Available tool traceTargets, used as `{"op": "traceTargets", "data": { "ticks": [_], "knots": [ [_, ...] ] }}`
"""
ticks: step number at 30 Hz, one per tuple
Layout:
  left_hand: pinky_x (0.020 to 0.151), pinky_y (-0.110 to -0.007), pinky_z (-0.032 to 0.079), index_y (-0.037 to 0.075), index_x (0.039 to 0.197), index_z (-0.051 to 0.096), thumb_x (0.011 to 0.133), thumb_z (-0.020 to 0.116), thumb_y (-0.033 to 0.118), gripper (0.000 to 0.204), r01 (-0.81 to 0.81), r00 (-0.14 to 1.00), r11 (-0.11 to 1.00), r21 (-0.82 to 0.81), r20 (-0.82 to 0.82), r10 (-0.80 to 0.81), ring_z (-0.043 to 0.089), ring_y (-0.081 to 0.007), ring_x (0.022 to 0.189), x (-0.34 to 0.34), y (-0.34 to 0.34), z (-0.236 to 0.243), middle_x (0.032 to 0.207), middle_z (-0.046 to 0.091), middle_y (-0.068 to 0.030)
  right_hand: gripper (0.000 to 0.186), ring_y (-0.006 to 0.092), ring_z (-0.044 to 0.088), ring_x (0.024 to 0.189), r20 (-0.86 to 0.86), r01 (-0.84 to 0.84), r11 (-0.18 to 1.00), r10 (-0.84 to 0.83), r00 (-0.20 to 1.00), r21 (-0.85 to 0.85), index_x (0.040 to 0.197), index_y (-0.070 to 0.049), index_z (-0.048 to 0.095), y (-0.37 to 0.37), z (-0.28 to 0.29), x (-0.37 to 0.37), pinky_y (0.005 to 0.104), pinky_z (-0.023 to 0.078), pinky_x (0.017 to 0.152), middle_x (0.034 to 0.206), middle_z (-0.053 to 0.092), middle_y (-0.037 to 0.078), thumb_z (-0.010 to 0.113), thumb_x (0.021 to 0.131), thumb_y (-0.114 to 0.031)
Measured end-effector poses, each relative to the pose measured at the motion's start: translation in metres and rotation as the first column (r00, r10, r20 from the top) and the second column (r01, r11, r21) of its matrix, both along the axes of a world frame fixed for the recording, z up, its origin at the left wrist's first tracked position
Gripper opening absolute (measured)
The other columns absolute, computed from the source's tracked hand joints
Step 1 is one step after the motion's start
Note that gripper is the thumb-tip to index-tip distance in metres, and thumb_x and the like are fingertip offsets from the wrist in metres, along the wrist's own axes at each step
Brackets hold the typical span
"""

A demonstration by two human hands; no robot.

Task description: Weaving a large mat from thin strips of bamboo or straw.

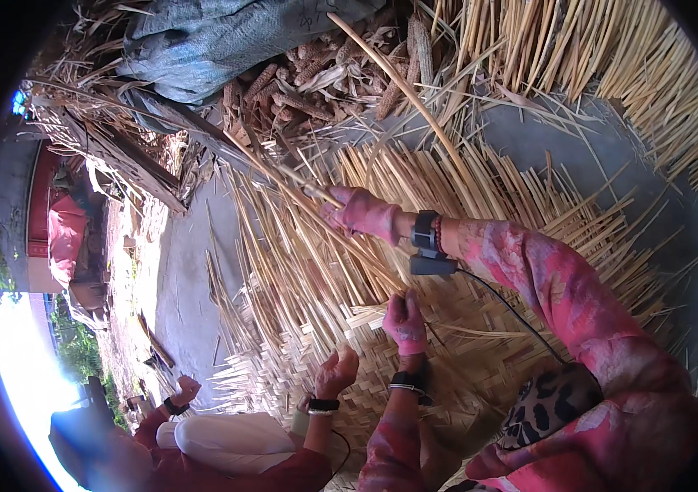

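A pink and white patterned sleeve (pixel 611 353) fills the lower right, closest to the viewer, beside a fold of leopard-print cloth (pixel 552 403). The sleeve leads to the right hand (pixel 363 215), near the centre, in what looks like a pink glove, its fingers closed around a pale strip (pixel 316 190). On that wrist are a dark band (pixel 425 232), a string of red beads (pixel 437 236) and a small dark box (pixel 433 265) with a cable trailing from it. The left hand (pixel 406 325), also pink, is lower down, fingers drawn close together beside the end of a long strip; whether it grips that strip cannot be told.

Beneath both hands spreads a partly woven mat (pixel 480 365) on a grey floor (pixel 189 262): a tight, slanting weave towards the bottom, loose strip ends fanning out above and to the sides.

At lower left sits another person in white trousers (pixel 234 443) and dark red sleeves. One hand of theirs (pixel 337 373) is raised over the mat, fingers bent; the other (pixel 185 389) is farther left.

Beyond the mat, at the top, are a heap of dried corn cobs (pixel 316 70), a blue-grey sack (pixel 226 45) and, at right, bundled straw-coloured stalks (pixel 669 102). On the far left, a red cloth (pixel 66 234) hangs near bright daylight and greenery.
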State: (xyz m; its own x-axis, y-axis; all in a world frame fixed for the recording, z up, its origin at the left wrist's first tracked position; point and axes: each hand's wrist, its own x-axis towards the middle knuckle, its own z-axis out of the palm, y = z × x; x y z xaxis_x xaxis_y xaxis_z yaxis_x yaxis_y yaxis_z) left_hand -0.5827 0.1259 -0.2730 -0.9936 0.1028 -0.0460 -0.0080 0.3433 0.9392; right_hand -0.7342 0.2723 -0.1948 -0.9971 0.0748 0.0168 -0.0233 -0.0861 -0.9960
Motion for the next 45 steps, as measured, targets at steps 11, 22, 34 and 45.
{"op": "traceTargets", "data": {
  "ticks": [11,22,34,45],
  "knots": [
    [0.053,-0.021,0.035,0.002,0.084,0.058,0.088,0.058,0.015,0.014,0.045,0.997,0.998,0.045,0.057,-0.047,0.041,-0.0043,0.058,0.007,-0.005,0.000,0.064,0.049,0.0028,0.012,0.0151,0.055,0.050,0.514,0.411,0.888,-0.259,0.818,-0.208,0.075,-0.003,0.058,0.063,-0.051,-0.010,0.0276,0.045,0.041,0.067,0.058,0.006,0.064,0.077,-0.012],
    [0.054,-0.032,0.042,0.006,0.088,0.056,0.084,0.059,0.014,0.010,0.133,0.971,0.956,-0.260,-0.158,-0.178,0.055,-0.0215,0.061,0.002,-0.021,-0.018,0.073,0.057,-0.0126,0.038,0.0222,0.062,0.087,-0.110,-0.422,0.780,0.522,0.846,0.461,0.117,-0.003,0.052,-0.066,0.072,-0.016,0.0323,0.047,0.079,0.097,0.064,0.013,0.056,0.085,-0.024],
    [0.053,-0.033,0.044,0.006,0.084,0.059,0.076,0.065,0.015,0.013,0.274,0.811,0.800,-0.533,-0.319,-0.490,0.056,-0.0197,0.057,-0.029,0.005,0.002,0.066,0.057,-0.0085,0.031,0.0041,0.047,0.051,-0.116,0.161,0.889,-0.231,0.966,-0.429,0.107,0.002,0.058,0.083,0.084,0.146,0.0161,0.034,0.042,0.083,0.065,0.008,0.053,0.090,-0.023],
    [0.070,-0.040,0.049,0.007,0.086,0.061,0.074,0.058,0.023,0.021,0.792,0.499,0.196,-0.579,0.427,-0.754,0.061,-0.0335,0.082,-0.080,0.039,0.005,0.081,0.063,-0.0158,0.038,0.0194,0.062,0.091,-0.203,0.223,0.925,-0.293,0.934,-0.308,0.121,0.001,0.048,0.117,0.047,0.122,0.0291,0.051,0.083,0.104,0.062,0.010,0.057,0.088,-0.016]
  ]
}}
